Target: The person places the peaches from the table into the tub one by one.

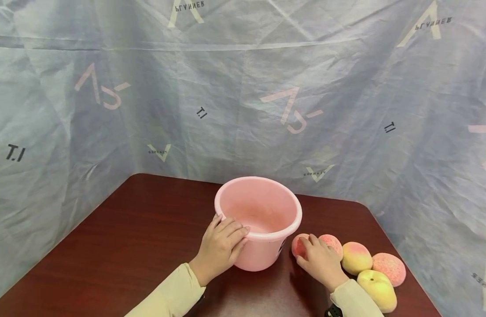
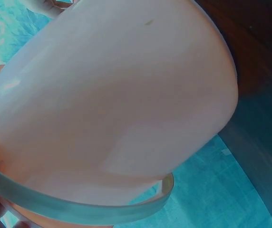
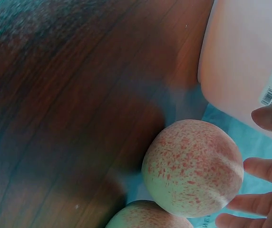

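Observation:
A pink bucket (image 1: pixel 263 253) stands upright on the table, its mouth tipped toward the head camera. My left hand (image 1: pixel 219 246) grips its near-left rim, fingers bent over the edge. In the left wrist view the bucket wall (image 2: pixel 121 104) fills most of the picture, with its handle (image 2: pixel 102 213) below. Right of the bucket, my right hand (image 1: pixel 320 259) reaches over the leftmost peach (image 1: pixel 298 246), partly covering it. Up close this peach (image 3: pixel 193 168) is speckled red; the fingers (image 3: pixel 264 170) extend to its edge, while the thumb (image 3: pixel 271 116) stands apart from it.
Beside the right hand lie a speckled peach (image 1: pixel 332 245), a yellow-red peach (image 1: pixel 356 259), another speckled peach (image 1: pixel 390 268) and a yellow peach (image 1: pixel 378 291) near the right table edge. A grey printed curtain (image 1: pixel 235 110) surrounds the dark red table (image 1: pixel 120 246).

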Tool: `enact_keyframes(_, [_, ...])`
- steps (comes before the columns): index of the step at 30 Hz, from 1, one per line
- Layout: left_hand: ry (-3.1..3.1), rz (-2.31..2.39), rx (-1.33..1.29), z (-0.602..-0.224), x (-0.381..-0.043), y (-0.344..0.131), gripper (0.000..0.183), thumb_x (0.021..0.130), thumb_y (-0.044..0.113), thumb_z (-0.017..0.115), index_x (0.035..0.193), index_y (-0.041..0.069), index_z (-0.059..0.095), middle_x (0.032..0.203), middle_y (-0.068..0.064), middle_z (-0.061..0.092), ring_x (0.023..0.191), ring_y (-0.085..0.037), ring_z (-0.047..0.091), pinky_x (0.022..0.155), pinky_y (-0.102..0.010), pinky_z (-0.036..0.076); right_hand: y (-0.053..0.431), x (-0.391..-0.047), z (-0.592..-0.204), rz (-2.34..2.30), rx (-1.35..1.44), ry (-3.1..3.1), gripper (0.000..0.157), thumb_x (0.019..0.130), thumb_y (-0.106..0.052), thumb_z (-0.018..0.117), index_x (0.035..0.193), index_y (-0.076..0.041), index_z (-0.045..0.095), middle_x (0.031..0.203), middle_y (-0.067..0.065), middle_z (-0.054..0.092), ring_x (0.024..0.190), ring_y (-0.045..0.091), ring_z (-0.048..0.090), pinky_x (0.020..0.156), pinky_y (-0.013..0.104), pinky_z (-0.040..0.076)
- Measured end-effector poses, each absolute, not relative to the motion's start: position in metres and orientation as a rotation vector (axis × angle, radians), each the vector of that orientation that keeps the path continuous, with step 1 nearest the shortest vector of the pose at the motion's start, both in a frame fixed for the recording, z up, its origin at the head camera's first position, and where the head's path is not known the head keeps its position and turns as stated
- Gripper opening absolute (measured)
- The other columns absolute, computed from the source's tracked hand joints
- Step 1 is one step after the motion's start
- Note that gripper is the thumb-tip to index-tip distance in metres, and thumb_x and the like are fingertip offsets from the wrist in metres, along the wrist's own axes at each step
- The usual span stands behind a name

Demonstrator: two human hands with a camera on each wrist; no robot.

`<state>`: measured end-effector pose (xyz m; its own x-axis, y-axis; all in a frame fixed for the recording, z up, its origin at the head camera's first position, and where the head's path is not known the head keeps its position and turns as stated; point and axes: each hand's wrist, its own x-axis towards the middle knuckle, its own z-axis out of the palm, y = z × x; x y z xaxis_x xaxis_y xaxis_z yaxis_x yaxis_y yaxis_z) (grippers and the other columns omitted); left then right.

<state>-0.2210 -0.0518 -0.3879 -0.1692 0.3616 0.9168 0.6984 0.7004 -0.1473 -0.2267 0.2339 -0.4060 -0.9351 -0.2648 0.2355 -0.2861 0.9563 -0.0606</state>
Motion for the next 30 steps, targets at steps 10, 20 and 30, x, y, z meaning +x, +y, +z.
enact_keyframes(10, [-1.764, -0.382, -0.806, -0.3909, -0.2173, -0.0568, 0.037, 0.102, 0.031, 0.041, 0.093, 0.013, 0.072, 0.090, 0.002, 0.065, 0.089, -0.022, 0.061, 0.086, -0.050, 0.046, 0.2288, -0.2311, -0.4029, 0.126, 0.462, -2.851, 0.046, 0.079, -0.027, 0.070, 0.116, -0.001, 0.061, 0.116, 0.026, 0.057, 0.105, 0.043, 0.056, 0.086, 0.061, 0.043])
enact_keyframes(20, [-1.765, -0.368, -0.829, -0.3892, -0.2173, -0.0548, 0.035, 0.102, 0.031, 0.041, 0.094, 0.014, 0.071, 0.090, 0.002, 0.064, 0.089, -0.020, 0.060, 0.086, -0.049, 0.045, 0.2318, -0.2289, -0.4022, 0.137, 0.441, -2.892, 0.048, 0.080, -0.028, 0.070, 0.118, -0.002, 0.061, 0.116, 0.025, 0.057, 0.106, 0.043, 0.055, 0.087, 0.062, 0.042])
enact_keyframes(30, [-1.770, -0.362, -0.846, -0.3869, -0.2201, -0.0524, 0.036, 0.102, 0.031, 0.041, 0.094, 0.013, 0.071, 0.089, 0.002, 0.064, 0.087, -0.019, 0.059, 0.085, -0.047, 0.046, 0.2292, -0.2298, -0.4054, 0.131, 0.437, -2.867, 0.045, 0.079, -0.027, 0.069, 0.116, -0.002, 0.063, 0.119, 0.028, 0.055, 0.107, 0.043, 0.056, 0.085, 0.060, 0.045])
